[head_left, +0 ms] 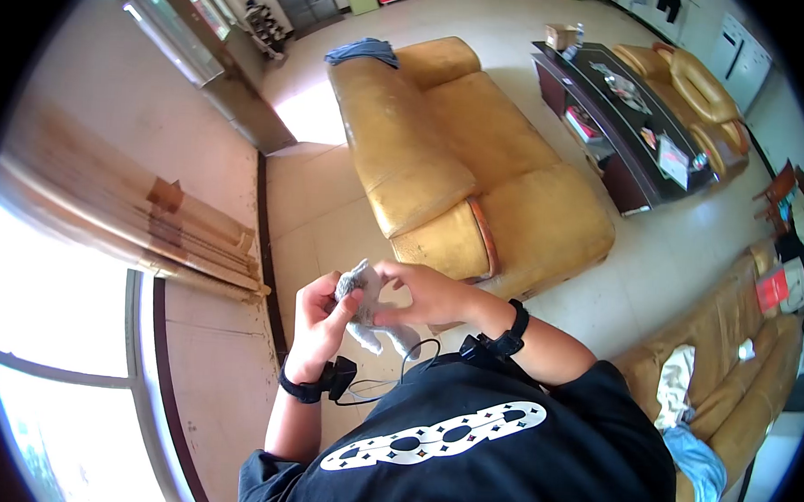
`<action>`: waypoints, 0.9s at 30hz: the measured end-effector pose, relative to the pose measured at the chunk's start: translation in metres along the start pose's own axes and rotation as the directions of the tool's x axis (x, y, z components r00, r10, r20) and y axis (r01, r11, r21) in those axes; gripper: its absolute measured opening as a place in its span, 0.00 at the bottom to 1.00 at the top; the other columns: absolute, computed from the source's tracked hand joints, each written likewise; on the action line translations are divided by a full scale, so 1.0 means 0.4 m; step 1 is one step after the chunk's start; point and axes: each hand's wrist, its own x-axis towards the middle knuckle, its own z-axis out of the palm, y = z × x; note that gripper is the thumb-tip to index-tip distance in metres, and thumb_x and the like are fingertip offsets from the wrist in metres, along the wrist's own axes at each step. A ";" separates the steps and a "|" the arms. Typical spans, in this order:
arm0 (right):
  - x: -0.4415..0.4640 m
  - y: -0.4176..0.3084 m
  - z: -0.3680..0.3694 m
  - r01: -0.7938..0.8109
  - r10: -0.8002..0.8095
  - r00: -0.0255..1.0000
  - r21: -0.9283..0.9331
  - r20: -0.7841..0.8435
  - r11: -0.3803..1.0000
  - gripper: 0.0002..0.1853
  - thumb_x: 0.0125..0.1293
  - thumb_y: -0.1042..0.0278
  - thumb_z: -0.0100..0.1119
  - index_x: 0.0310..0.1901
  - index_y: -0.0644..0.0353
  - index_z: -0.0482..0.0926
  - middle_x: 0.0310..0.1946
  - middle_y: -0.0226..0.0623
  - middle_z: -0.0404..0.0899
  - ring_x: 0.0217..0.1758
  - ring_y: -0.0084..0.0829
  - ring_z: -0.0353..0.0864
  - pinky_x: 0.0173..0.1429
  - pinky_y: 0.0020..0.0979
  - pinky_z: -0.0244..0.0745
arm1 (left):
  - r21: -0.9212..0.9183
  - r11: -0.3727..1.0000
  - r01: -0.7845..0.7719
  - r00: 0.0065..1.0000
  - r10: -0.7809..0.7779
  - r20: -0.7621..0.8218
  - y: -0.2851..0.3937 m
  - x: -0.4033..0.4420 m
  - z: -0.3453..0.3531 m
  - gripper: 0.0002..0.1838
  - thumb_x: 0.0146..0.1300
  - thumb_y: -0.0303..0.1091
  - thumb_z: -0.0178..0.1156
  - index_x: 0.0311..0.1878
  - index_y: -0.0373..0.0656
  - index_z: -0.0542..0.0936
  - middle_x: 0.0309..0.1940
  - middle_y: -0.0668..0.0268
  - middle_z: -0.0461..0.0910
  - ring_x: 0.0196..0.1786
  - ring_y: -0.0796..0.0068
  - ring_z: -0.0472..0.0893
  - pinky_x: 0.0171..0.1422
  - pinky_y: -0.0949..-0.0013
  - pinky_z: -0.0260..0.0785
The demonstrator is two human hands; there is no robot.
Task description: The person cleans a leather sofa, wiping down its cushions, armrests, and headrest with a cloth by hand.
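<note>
One cloth (370, 287) is held just short of the near end of the sofa (479, 138), pinched between the thumb and curled fingers of the left hand (320, 312). The right hand (431, 295), half open, meets its edge, any grip impossible to tell; a table (622, 182) stands right of the sofa, a curtain (134, 212) left.

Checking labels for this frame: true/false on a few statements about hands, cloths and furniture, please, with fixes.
1. The left hand holds a grey cloth item. True.
2. The right hand rests on the yellow sofa. False: it is at the grey cloth item.
3. Both wrists wear black bands. True.
4. The blue garment lies on the floor. False: it is draped over the yellow sofa.
5. A small box stands on the dark table. True.
</note>
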 end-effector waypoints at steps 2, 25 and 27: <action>-0.019 -0.006 -0.009 -0.015 0.044 0.986 -0.178 0.158 0.984 0.28 0.64 0.50 0.76 0.57 0.60 0.78 0.52 0.48 0.83 0.60 0.47 0.82 0.64 0.44 0.76 | -0.034 0.999 -0.015 1.000 0.014 -0.023 0.026 -0.025 0.001 0.08 0.74 0.28 0.64 0.38 0.35 0.81 0.31 0.74 0.78 0.36 0.87 0.73 0.40 0.78 0.64; 0.082 0.208 0.009 -0.159 0.222 0.811 -0.161 0.541 0.974 0.15 0.75 0.58 0.65 0.41 0.63 0.77 0.29 0.40 0.80 0.33 0.36 0.77 0.42 0.39 0.73 | -0.417 0.899 -0.134 0.784 -0.161 -0.599 -0.092 -0.301 -0.228 0.09 0.65 0.23 0.54 0.47 0.40 0.77 0.41 0.72 0.77 0.47 0.79 0.76 0.57 0.71 0.67; 0.136 0.244 0.036 -0.097 0.123 0.878 -0.080 0.462 0.992 0.12 0.75 0.62 0.67 0.43 0.62 0.78 0.31 0.38 0.80 0.33 0.32 0.77 0.42 0.37 0.73 | -0.415 0.902 -0.117 0.793 -0.167 -0.586 -0.132 -0.286 -0.309 0.08 0.65 0.23 0.53 0.46 0.40 0.76 0.40 0.73 0.77 0.47 0.79 0.75 0.57 0.72 0.67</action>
